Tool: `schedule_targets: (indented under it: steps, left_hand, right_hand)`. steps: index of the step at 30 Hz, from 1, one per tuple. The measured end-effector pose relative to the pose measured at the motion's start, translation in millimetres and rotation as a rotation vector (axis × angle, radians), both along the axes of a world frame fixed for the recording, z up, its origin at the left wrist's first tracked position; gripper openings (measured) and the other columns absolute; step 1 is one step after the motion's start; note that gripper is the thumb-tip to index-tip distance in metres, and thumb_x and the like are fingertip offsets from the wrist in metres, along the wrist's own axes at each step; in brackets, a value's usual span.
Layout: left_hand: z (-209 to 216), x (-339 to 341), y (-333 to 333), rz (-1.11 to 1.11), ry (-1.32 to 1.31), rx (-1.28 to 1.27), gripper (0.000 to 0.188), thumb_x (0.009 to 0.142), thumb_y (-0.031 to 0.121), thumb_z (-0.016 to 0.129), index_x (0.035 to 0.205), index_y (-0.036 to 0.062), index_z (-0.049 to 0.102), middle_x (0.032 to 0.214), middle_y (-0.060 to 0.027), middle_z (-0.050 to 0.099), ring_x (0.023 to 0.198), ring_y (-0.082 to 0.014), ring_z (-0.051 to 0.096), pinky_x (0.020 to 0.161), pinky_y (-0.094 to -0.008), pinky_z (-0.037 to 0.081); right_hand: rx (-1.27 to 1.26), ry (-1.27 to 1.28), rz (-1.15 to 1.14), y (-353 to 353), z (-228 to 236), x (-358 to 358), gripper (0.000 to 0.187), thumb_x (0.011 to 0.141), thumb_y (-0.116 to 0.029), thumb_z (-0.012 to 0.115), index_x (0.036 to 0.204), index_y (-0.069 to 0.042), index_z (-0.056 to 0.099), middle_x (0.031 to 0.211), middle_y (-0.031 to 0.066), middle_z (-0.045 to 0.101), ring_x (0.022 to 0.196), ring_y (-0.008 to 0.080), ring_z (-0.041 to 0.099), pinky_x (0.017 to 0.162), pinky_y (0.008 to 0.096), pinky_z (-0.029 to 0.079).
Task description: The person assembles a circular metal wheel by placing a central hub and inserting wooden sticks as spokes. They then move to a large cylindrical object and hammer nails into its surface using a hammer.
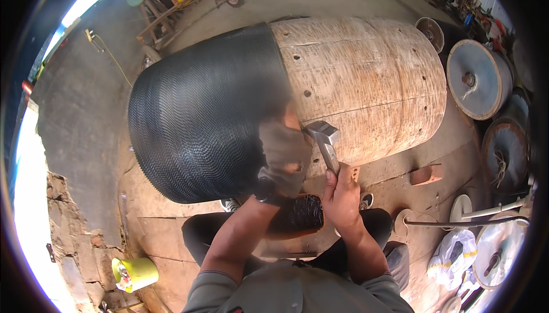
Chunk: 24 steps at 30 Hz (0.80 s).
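Note:
A large drum lies on its side across the view. Its right part is bare pale wood (366, 84), and its left part is wrapped in ridged black material (194, 113). My left hand (284, 150), in a grey glove with bare fingertips, presses at the border between the two. Its fingers are curled in and blurred; what they hold, if anything, cannot be made out. In my right hand (342, 198) is a hammer (323, 134), gripped by the handle. The hammer's metal head is at the wood, right beside my left hand.
Below the drum, between my legs, sits a box with black wrapped contents (306, 214). A brick (426, 174) lies on the floor to the right. Large round-ended rollers (474, 78) line the right side. A yellow bucket (136, 274) and a white plastic bag (453, 258) stand nearer me.

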<state>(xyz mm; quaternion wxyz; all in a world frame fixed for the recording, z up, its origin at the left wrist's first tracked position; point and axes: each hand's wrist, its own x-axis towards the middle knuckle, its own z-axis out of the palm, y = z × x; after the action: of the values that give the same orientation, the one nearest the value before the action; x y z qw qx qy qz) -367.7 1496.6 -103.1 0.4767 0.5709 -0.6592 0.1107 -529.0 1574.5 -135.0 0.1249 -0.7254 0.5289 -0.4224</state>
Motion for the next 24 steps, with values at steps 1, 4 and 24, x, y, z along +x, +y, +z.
schedule_targets:
  steps: [1,4,24]
  left_hand:
    - [-2.4,0.1,-0.9,0.003,0.009,-0.032,0.062,0.084,0.014,0.073,0.141,0.0003,0.051,0.081,-0.0167,0.065,0.069,-0.0349,0.064,0.065,-0.0451,0.052]
    - [-10.2,2.7,-4.5,-0.053,0.031,-0.106,0.062,0.082,0.006,0.074,0.142,0.0035,0.056,0.08,-0.0115,0.061,0.062,-0.0246,0.061,0.057,-0.0356,0.05]
    - [-121.8,-1.5,149.3,-0.416,-0.175,0.633,0.027,0.086,0.027,0.07,0.103,0.0063,0.07,0.098,-0.0167,0.068,0.083,-0.0333,0.069,0.072,-0.0469,0.057]
  right_hand:
    - [0.039,0.021,0.003,-0.1,-0.3,-0.4,0.022,0.102,-0.014,0.059,0.117,0.001,0.052,0.082,0.0271,0.066,0.068,0.0478,0.067,0.058,0.0538,0.052]
    - [0.09,0.043,-0.007,-0.3,-0.3,-0.6,0.023,0.102,-0.015,0.059,0.118,0.001,0.052,0.081,0.0262,0.066,0.068,0.0474,0.067,0.058,0.053,0.053]
    - [-0.113,-0.227,-0.003,2.6,0.4,-4.5,0.017,0.105,-0.014,0.056,0.109,0.002,0.057,0.071,0.0264,0.062,0.062,0.0468,0.063,0.054,0.0495,0.048]
